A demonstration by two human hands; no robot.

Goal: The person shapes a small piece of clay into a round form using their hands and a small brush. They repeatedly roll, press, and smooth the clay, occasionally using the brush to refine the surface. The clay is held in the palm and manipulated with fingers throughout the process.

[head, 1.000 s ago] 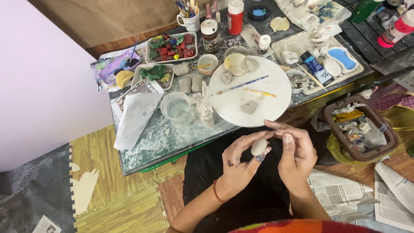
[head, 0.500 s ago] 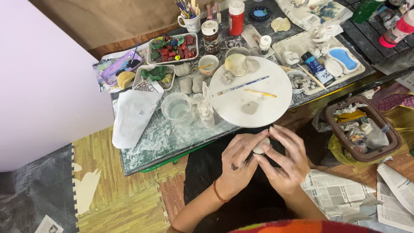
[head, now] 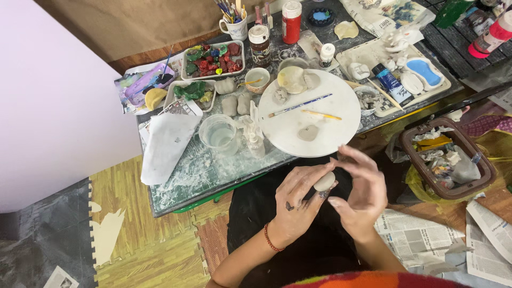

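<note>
Below the cluttered counter (head: 202, 170), left hand (head: 298, 200) and right hand (head: 360, 192) fingers pinch a small pale grey clay lump (head: 324, 181); squeezing hard could probably crack or misshape it.

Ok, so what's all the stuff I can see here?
round board: one, white, table middle
paintbrushes: two, blue and yellow, lying on the board
glass cup: one, clear, left of the board
trays of painted pieces: two, red and green, back left
paint bottle: one, red, back of the table
mug of brushes: one, white, back
basket of scraps: one, brown, right of the table
newspapers: several, floor right
clay lump: one, pale grey, between both hands
left hand, right hand: cupping the lump
</note>
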